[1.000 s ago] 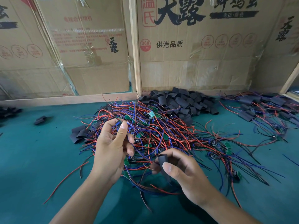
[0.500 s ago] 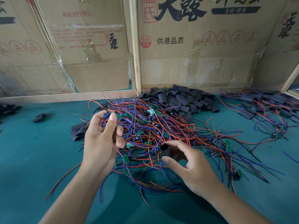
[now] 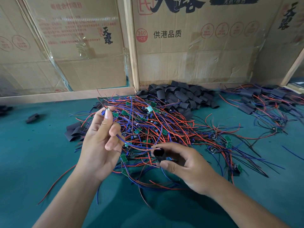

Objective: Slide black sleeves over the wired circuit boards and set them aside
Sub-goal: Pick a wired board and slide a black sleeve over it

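- Two hands work above the near-middle of the green bench (image 3: 29, 162); items run left to right.
- Few loose flat black sleeves (image 3: 74, 130) lie left of the tangle, one stray piece (image 3: 32, 117) nearer the left edge; these look thin, soft, easily creased.
- Left hand (image 3: 100, 145): fingers curled, thumb and forefinger pinching a small wired circuit board (image 3: 107, 110) at its top, its blue and red leads (image 3: 131, 144) trailing down past the lower fingers toward the right hand. Board mostly hidden by the fingertips, detail too small to tell.
- Handling guess: board is very light and stiff, leads thin and floppy, solder joints probably fragile; better held by the board edges than tugged by wires.
- Big tangle of wired boards (image 3: 156, 125) at bench middle: red, blue and dark leads, little green boards scattered through. Likely to snag when one is pulled out.
- Right hand (image 3: 185, 163): thumb and fingers curled around a black sleeve (image 3: 158, 153), mouth squeezed open and facing the left hand, lead ends at or just in the mouth; cannot tell how far in.
- Sleeve looks matte, pliable, collapses flat; grip mid-length from the sides to keep the mouth round.
- Pile of empty sleeves (image 3: 181, 96) at the back edge, against the cardboard boxes (image 3: 197, 55).
- Several sleeved units (image 3: 263, 102) sit near the back right corner, well apart from the hands.
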Demonstrator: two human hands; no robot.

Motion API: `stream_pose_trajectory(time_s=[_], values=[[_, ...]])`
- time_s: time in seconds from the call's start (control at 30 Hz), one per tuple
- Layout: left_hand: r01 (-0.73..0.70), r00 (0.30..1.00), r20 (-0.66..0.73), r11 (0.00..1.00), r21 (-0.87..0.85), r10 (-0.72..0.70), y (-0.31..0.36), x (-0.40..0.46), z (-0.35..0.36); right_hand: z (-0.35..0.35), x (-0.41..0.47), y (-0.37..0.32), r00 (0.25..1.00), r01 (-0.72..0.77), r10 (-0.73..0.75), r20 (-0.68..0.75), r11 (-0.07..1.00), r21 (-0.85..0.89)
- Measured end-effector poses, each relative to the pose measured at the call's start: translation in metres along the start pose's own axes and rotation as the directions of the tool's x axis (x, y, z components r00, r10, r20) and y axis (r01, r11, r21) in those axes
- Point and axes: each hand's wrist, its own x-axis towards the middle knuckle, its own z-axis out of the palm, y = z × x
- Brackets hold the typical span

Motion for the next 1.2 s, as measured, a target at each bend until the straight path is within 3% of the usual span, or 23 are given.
stream_pose_trajectory(time_s=[0.23,0.4,0.53,0.73,0.93,1.2], values=[[-0.074,0.997,0.012,0.988,0.132,0.073,-0.003,0.002,-0.002,-0.003,-0.002,-0.007,0.999,0.025,-0.028,0.045,0.996,0.085],[-0.183,0.983,0.047,0.942,0.280,0.177,-0.002,0.002,-0.004,-0.004,-0.003,-0.008,0.998,0.016,-0.017,0.063,1.000,0.013],[-0.278,0.961,0.109,0.873,0.401,0.255,0.000,0.000,-0.005,-0.005,-0.002,-0.007,0.999,0.036,-0.033,0.019,0.990,-0.139],[-0.339,0.940,0.199,0.817,0.467,0.277,-0.001,-0.002,-0.005,-0.006,-0.003,-0.008,0.997,0.070,-0.071,0.005,0.964,-0.255],[-0.297,0.952,0.212,0.827,0.478,0.219,-0.013,-0.006,0.000,-0.006,-0.004,-0.005,0.995,0.097,-0.095,0.026,0.887,-0.452],[-0.065,0.992,0.125,0.949,0.308,0.027,-0.034,-0.014,0.009,-0.004,-0.002,-0.007,0.963,0.135,-0.234,-0.132,0.847,-0.514]])
